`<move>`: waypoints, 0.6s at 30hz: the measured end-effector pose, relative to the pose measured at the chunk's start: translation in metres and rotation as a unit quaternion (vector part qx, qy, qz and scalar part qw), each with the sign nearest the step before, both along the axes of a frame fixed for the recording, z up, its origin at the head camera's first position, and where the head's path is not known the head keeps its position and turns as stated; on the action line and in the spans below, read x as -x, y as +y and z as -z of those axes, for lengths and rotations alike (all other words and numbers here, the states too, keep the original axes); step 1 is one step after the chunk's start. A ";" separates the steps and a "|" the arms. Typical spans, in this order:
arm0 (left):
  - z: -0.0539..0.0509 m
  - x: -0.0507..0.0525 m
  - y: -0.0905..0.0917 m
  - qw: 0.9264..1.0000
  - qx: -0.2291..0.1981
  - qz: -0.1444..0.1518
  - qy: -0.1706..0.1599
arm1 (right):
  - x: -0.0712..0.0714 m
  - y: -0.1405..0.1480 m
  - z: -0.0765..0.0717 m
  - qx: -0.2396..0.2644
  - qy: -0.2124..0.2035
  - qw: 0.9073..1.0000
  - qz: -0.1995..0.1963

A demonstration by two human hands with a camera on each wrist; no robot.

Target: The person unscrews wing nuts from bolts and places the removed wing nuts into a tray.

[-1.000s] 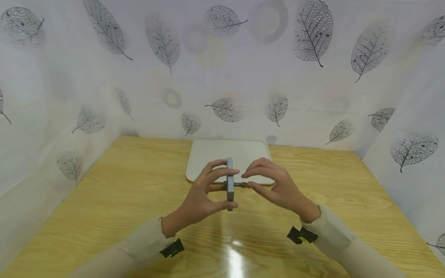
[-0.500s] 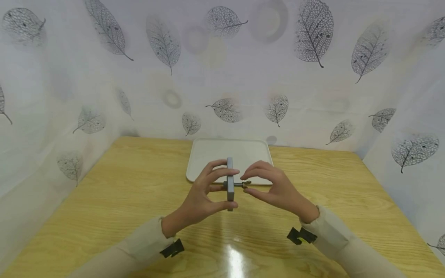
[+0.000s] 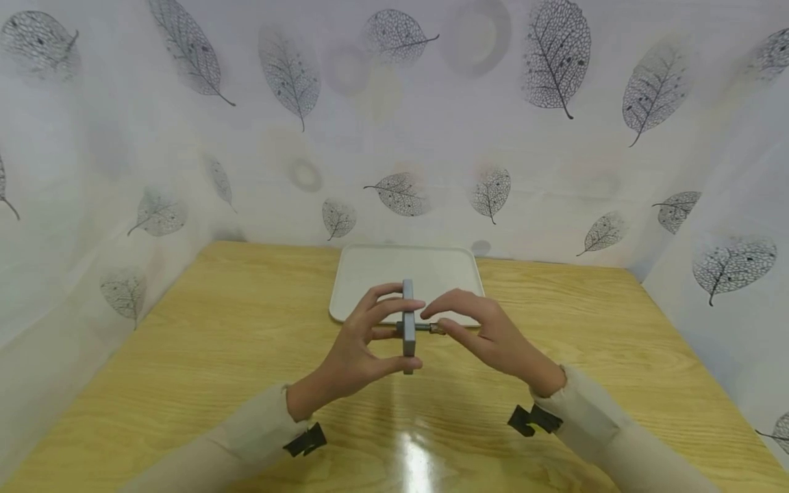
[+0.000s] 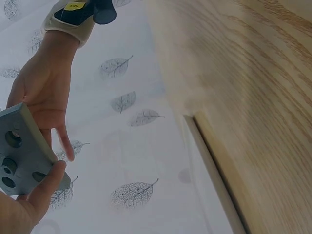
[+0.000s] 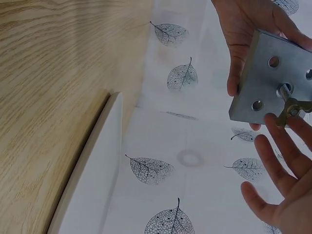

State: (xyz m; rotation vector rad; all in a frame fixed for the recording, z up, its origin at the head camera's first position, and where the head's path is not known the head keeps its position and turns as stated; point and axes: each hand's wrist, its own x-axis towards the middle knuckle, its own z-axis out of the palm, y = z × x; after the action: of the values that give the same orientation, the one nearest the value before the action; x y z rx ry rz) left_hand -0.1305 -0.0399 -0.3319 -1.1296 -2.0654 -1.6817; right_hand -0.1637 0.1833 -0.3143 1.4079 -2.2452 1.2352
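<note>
My left hand (image 3: pixel 354 349) grips a grey metal plate (image 3: pixel 408 315) by its edges, holding it upright above the table. Several round holes pierce the plate, as the right wrist view shows. A bolt (image 5: pixel 286 91) passes through its middle hole; its head (image 4: pixel 9 166) shows on the other face in the left wrist view. On the threaded end sits a brass-coloured wing nut (image 5: pixel 291 110). My right hand (image 3: pixel 493 332) has its thumb and a fingertip at the wing nut's wings, while its other fingers are spread apart below in the right wrist view.
A white tray (image 3: pixel 370 263) lies at the back of the wooden table (image 3: pixel 246 329), behind the hands. White leaf-printed cloth (image 3: pixel 394 137) hangs at the back and both sides.
The right hand's fingers have shifted about the wing nut, and its wings have turned to different angles. The left hand and the plate have stayed in place.
</note>
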 end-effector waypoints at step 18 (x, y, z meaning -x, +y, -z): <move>0.002 0.000 -0.001 1.000 0.006 0.000 -0.005 | 0.003 -0.003 -0.001 0.014 0.038 0.998 -0.041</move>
State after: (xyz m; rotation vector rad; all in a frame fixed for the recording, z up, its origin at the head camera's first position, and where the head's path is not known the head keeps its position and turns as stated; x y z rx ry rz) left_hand -0.1304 -0.0410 -0.3339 -1.1277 -2.0833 -1.6813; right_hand -0.1672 0.1807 -0.3138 1.5252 -2.1307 1.2113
